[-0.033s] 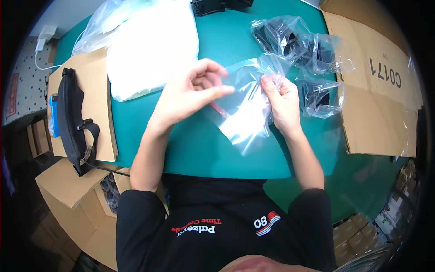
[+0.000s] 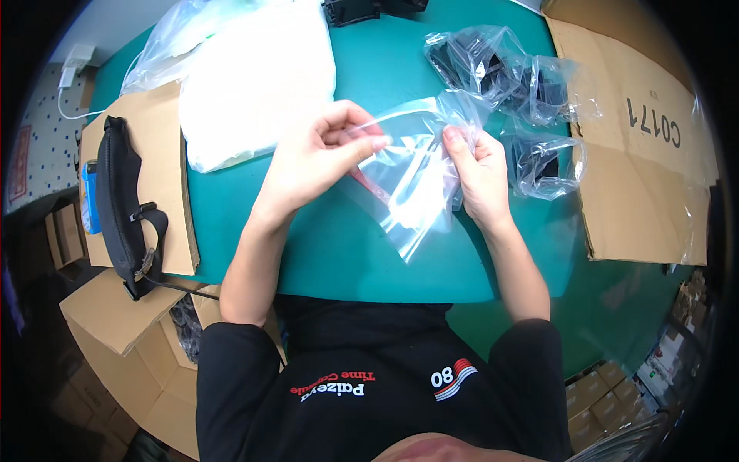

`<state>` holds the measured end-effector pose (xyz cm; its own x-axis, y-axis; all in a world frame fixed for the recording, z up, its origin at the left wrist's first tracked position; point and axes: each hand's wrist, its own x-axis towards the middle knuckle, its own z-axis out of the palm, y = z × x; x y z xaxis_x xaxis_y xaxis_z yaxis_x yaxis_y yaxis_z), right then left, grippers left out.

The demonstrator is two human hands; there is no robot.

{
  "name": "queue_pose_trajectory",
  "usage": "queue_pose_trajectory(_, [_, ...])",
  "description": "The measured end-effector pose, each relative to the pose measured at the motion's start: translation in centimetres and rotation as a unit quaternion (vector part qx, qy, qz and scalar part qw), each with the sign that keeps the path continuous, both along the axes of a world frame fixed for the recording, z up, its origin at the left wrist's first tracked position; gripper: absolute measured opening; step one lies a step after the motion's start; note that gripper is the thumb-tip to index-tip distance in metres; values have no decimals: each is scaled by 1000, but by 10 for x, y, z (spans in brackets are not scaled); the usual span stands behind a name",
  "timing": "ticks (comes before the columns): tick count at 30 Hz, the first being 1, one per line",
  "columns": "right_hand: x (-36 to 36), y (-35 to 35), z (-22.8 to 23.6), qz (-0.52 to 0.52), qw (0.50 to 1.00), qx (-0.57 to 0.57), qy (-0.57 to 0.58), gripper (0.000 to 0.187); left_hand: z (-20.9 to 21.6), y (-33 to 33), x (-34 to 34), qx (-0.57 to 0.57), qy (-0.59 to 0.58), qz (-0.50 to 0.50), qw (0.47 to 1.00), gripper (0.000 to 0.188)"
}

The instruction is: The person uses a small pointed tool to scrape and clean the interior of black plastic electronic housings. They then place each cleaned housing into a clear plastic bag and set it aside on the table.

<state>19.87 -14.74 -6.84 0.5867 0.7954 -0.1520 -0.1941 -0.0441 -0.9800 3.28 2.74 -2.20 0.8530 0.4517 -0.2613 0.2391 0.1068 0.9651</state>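
Observation:
A clear plastic bag (image 2: 419, 181) with a red strip on its left side is stretched between my hands above the green table. My left hand (image 2: 327, 150) pinches the bag's upper left edge between thumb and curled fingers. With the thumb pressed on top, my right hand (image 2: 481, 173) grips the right side of the bag; most of its other fingers are hidden behind. Just beyond the right hand lie black parts in clear bags (image 2: 493, 69), and one more bagged black part (image 2: 548, 165) sits to its right.
A white plastic-wrapped bundle (image 2: 258, 77) lies at the back left. On a cardboard piece (image 2: 173, 185) at the left rests a black pouch with a strap (image 2: 123, 200). Cardboard (image 2: 635, 162) borders the right. An open carton (image 2: 146, 362) stands lower left; a black object (image 2: 354, 11) lies at the far edge.
My left thumb has closed on the bag's edge, and the bag's mouth is drawn left and spread wider. My right hand has kept its grip.

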Motion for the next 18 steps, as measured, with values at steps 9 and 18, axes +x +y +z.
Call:
queue_pose_trajectory(9, [-8, 7, 16, 1, 999, 20, 41, 21, -10, -8, 5, 167, -136, 182, 959, 16])
queue_pose_trajectory(18, [-9, 10, 5, -58, 987, 66, 133, 17, -7, -17, 6, 26, -64, 12, 998, 22])
